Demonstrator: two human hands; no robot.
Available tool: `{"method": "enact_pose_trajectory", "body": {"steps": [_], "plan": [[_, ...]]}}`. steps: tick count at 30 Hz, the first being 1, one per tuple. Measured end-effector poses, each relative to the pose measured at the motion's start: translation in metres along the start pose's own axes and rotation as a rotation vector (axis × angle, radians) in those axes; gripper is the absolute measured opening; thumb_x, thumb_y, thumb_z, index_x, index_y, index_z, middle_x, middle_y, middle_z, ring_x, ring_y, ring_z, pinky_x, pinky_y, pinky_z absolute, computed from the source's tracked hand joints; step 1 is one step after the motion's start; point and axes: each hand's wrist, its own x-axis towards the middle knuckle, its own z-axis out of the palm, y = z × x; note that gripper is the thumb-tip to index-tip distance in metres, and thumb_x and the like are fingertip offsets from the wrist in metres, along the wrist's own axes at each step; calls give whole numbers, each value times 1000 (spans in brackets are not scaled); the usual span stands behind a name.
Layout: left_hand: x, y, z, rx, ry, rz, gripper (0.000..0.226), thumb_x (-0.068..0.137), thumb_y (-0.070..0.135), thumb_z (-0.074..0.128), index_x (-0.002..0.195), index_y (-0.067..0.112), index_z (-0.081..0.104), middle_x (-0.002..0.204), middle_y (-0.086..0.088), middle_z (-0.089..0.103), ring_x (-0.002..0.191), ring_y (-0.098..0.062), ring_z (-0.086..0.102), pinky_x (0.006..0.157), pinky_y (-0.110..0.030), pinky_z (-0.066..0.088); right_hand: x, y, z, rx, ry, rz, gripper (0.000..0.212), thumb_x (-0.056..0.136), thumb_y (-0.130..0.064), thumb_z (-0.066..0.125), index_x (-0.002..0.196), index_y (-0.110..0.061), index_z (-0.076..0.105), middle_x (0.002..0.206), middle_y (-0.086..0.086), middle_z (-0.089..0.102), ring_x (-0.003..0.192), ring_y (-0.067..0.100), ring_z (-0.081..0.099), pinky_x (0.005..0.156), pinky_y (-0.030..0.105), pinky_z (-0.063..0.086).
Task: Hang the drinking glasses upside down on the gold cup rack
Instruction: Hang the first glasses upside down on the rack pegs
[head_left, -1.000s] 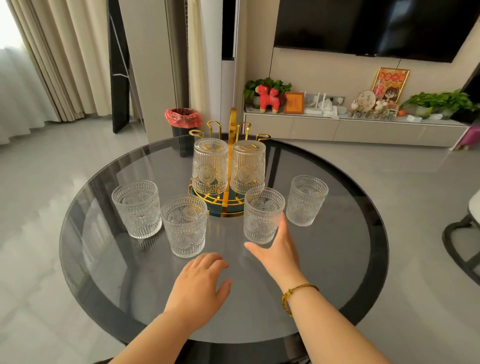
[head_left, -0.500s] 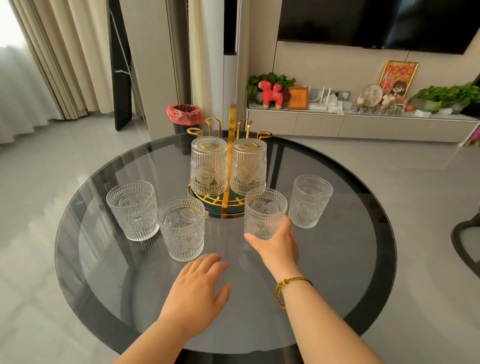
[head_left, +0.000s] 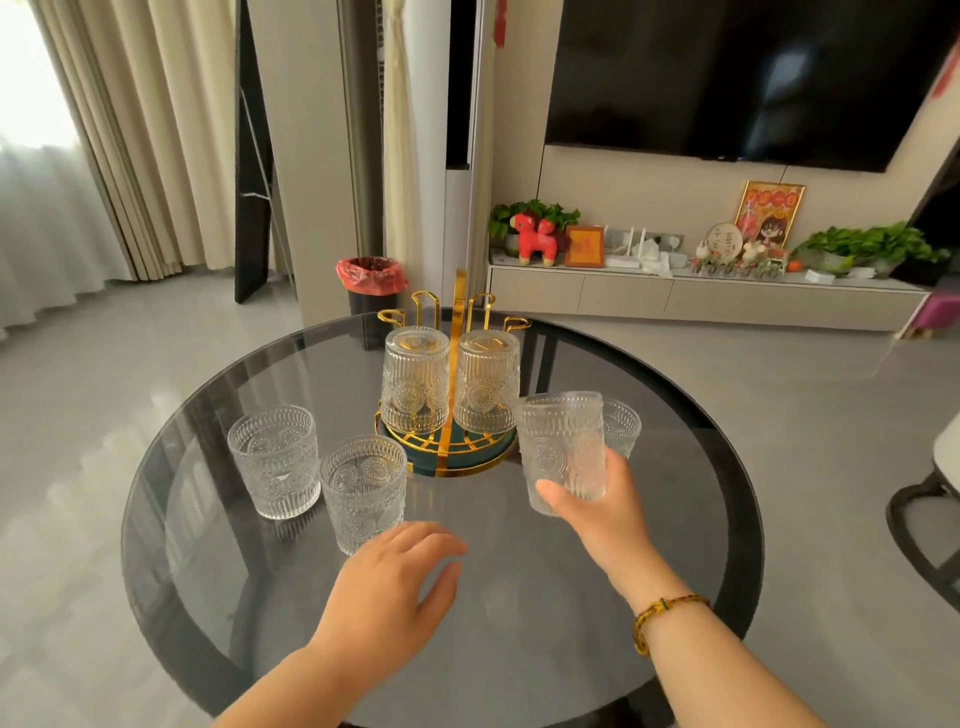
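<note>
The gold cup rack (head_left: 457, 312) stands at the middle back of the round table, with two embossed glasses hanging upside down on it, one left (head_left: 415, 379) and one right (head_left: 488, 382). My right hand (head_left: 597, 499) grips a clear embossed glass (head_left: 563, 447) near its base, upright and lifted off the table, just right of the rack. Behind it another glass (head_left: 623, 423) stands partly hidden. Two upright glasses stand on the left, one further left (head_left: 275, 460) and one nearer (head_left: 363, 493). My left hand (head_left: 395, 577) hovers open over the table, close to the nearer glass.
The round dark glass table (head_left: 701, 519) has a black rim. Several free gold hooks stick up at the rack's back. A bin with a red bag (head_left: 371, 286) stands on the floor behind the table. A chair's dark frame (head_left: 924, 530) shows at the right.
My right hand closed on the glass in front of the rack and lifted it off the table to the right. The left hand stayed hovering low.
</note>
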Motion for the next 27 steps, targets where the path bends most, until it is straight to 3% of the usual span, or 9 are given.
{"method": "enact_pose_trajectory", "body": {"steps": [3,6,7,9,12,17,19,24,27], "plan": [[35,2,-27,-31,75,23,30,78,26,42,81,12,68,80,-2,73,83,-11,52,71,-21,41,15,-27,-14,-6,21,-62,48,67,-18,72,104,-26,43,93,-15,53,85,2,53,62,14,38],[67,-4,-46,41,114,42,31,80,24,42,88,10,68,90,-6,73,86,-17,65,73,-24,51,31,-50,-25,-52,29,-89,50,66,-20,73,108,-22,45,93,-12,53,85,2,53,64,17,41],[77,-8,-49,83,117,28,28,82,23,46,95,10,67,98,-8,72,92,-23,67,81,-32,51,37,-57,-29,-74,35,-96,50,66,-22,73,107,-22,44,92,-13,53,84,2,52,64,18,41],[96,-19,-51,135,85,-38,29,87,20,53,115,11,57,123,-10,61,115,-27,55,100,-41,39,50,-70,-35,-123,55,-104,48,66,-25,72,104,-22,43,94,-8,53,83,4,51,62,21,40],[116,-39,-48,211,-14,-79,47,91,31,45,135,21,32,147,-1,34,136,-18,27,113,-34,16,70,-85,-43,-183,95,-107,48,67,-29,72,101,-21,39,101,-2,50,87,12,49,61,23,38],[134,-65,-43,294,-116,-110,55,91,43,40,138,25,21,152,3,21,140,-15,14,115,-33,6,103,-107,-46,-265,113,-106,50,69,-31,71,103,-17,37,111,3,45,102,18,43,76,29,34],[138,-70,-41,278,-131,-118,54,90,44,40,137,26,23,151,3,23,140,-15,15,115,-34,6,115,-115,-43,-310,87,-100,60,70,-33,70,115,-14,36,125,7,42,110,19,41,81,29,32],[141,-75,-36,240,-144,-121,53,89,46,41,136,26,27,148,4,30,138,-14,18,115,-32,10,140,-132,-34,-413,46,-130,71,69,-32,71,125,-13,31,133,7,38,102,13,34,80,27,30],[140,-77,-34,229,-132,-125,53,88,47,41,135,27,27,148,4,30,138,-14,19,115,-32,11,151,-137,-28,-436,18,-160,74,69,-30,72,128,-14,31,138,7,36,114,18,37,84,27,30]]}}
